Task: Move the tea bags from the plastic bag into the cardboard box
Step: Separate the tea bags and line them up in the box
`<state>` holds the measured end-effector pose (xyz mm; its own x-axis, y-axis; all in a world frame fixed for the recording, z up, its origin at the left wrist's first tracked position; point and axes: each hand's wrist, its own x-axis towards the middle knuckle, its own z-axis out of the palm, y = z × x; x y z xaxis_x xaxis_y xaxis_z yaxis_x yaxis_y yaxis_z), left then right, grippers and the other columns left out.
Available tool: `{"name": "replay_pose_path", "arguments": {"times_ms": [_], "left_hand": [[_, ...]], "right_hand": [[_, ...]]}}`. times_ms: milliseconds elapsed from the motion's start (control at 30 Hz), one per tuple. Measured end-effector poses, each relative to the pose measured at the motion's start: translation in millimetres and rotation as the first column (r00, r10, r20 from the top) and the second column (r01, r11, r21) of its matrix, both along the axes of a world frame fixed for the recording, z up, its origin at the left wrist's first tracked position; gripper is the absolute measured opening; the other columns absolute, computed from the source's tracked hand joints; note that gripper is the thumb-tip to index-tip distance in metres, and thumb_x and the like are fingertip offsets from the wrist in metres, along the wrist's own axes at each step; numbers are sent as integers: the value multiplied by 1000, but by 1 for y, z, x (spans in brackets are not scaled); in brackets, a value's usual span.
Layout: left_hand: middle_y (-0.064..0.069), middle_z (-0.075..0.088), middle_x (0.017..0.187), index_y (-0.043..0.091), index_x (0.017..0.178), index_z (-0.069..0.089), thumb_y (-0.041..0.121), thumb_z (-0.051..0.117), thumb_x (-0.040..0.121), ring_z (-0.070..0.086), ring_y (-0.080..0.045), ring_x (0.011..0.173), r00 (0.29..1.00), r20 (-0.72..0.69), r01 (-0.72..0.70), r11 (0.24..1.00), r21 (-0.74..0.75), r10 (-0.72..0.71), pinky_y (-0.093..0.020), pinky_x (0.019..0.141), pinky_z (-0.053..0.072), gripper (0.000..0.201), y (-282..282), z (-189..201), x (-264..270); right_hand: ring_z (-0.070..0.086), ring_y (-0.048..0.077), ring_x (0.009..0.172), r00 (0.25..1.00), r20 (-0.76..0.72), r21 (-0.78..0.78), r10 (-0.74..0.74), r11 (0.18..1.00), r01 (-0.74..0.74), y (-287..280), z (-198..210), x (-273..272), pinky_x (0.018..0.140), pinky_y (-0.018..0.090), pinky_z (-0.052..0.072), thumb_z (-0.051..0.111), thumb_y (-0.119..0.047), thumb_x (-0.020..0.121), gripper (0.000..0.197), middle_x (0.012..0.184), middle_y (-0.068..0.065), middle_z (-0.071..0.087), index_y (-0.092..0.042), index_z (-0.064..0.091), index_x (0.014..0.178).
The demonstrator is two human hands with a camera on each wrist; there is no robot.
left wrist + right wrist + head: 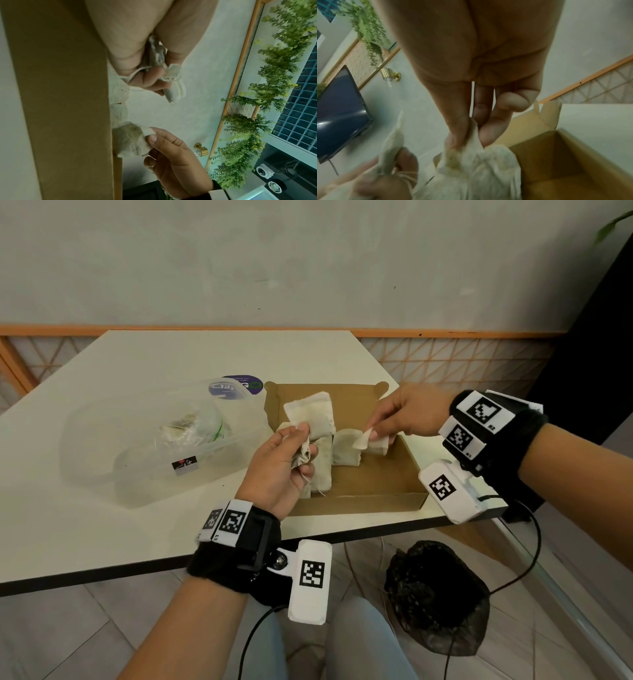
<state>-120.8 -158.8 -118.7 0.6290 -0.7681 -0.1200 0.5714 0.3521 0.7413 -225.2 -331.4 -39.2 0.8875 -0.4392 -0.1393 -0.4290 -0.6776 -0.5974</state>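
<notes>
An open cardboard box lies on the white table, with several pale tea bags in its left half. My left hand hovers over the box's near left corner and grips a bunch of tea bags with their strings. In the left wrist view those tea bags stick out past the curled fingers. My right hand reaches in from the right and pinches a tea bag between thumb and fingertip. The right wrist view shows that pinched tea bag above the box.
A clear plastic bag with some tea bags lies in a transparent plastic tub left of the box. A purple round sticker sits behind it. A black bag stands on the floor below the table's near edge.
</notes>
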Motion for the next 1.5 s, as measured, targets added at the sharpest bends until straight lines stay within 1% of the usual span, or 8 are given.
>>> {"name": "replay_pose_path", "arguments": {"times_ms": [167, 433, 767, 867, 1067, 1167, 1333, 1500], "left_hand": [[-3, 56, 86, 14, 90, 54, 15, 55, 93, 52, -5, 55, 1000, 12, -1, 1000, -9, 1, -13, 41, 34, 3, 0, -1, 0], [-2, 57, 80, 14, 88, 54, 14, 55, 93, 53, -5, 55, 1000, 18, 10, 1000, -14, -10, -13, 41, 35, 5, 1, 0, 0], [-2, 56, 79, 15, 88, 53, 14, 56, 91, 54, -6, 55, 1000, 7, 10, 1000, -18, -10, -12, 40, 35, 5, 0, -1, 0], [-1, 58, 82, 15, 90, 52, 14, 56, 91, 54, -5, 55, 1000, 12, 9, 1000, -16, -9, -13, 40, 35, 4, 1, -1, 1], [-1, 59, 74, 14, 88, 55, 14, 56, 91, 54, -6, 55, 1000, 12, 15, 1000, -5, -15, -13, 41, 36, 4, 0, -1, 1], [1, 60, 68, 14, 88, 55, 14, 57, 91, 54, -6, 56, 1000, 10, 8, 1000, 9, -8, -13, 41, 36, 4, 0, -1, 1], [0, 57, 63, 12, 83, 55, 11, 57, 91, 54, -8, 55, 1000, 26, -2, 998, 56, 1, -13, 38, 35, 9, -4, 0, 0], [-6, 65, 79, 8, 89, 61, 12, 55, 92, 61, -12, 68, 998, -60, 35, 999, 20, -34, -15, 46, 47, 8, -1, 4, 1]], "right_hand": [[54, 6, 65, 990, -136, 16, 47, 999, -46, 5, -19, 13, 65, 16, 42, 74, -23, 77, 4, 72, -8, 65, -25, 72, 79], [52, 5, 40, 980, -140, 101, -141, 983, 156, -3, -25, 33, 43, 14, 47, 69, -5, 80, 12, 58, 5, 59, -4, 69, 92], [61, 8, 45, 960, -258, 162, -105, 975, 150, 0, -21, 53, 53, 20, 56, 67, 2, 80, 14, 53, 3, 66, -3, 68, 93], [64, 11, 53, 957, -260, 157, -132, 972, 177, -1, -22, 56, 58, 22, 57, 66, 1, 82, 14, 65, 8, 68, -4, 67, 94], [65, 13, 60, 972, -196, 40, -132, 989, 143, -1, -8, 49, 72, 29, 58, 68, -5, 80, 9, 68, 6, 69, -12, 71, 85], [64, 11, 63, 984, -27, -70, -177, 982, 174, 7, 5, 39, 66, 23, 58, 66, -16, 84, 5, 77, 4, 69, -13, 69, 87], [65, 14, 89, 986, 147, 307, -85, 951, 36, 32, 20, 27, 82, 30, 52, 57, -46, 85, 36, 102, 1, 67, -19, 62, 108], [61, 19, 83, 969, 243, 155, -49, 988, 11, 36, 7, 24, 82, 32, 51, 71, -18, 79, 4, 86, 5, 68, -17, 69, 82]]}}
